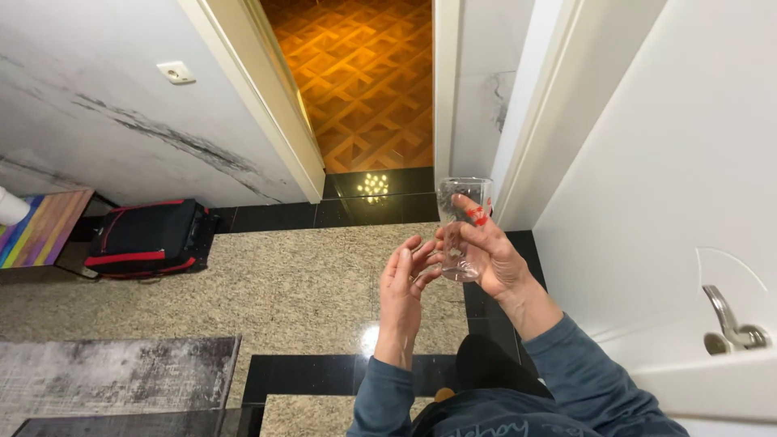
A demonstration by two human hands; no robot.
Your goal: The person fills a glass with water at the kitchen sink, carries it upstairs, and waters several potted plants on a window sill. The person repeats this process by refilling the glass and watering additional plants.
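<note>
My right hand (494, 255) grips a clear drinking glass (463, 210) with small red marks on its side, held upright in front of me. Just to its left is my left hand (405, 283), fingers spread and curled, their tips close to the base of the glass; whether they touch it I cannot tell. Both arms wear dark teal sleeves. The glass looks empty.
An open doorway (364, 89) leads onto orange patterned parquet. A white door with a metal lever handle (728, 324) stands at the right. A black and red bag (150, 239) lies by the marbled wall at left. A grey rug (113, 372) covers the speckled stone floor.
</note>
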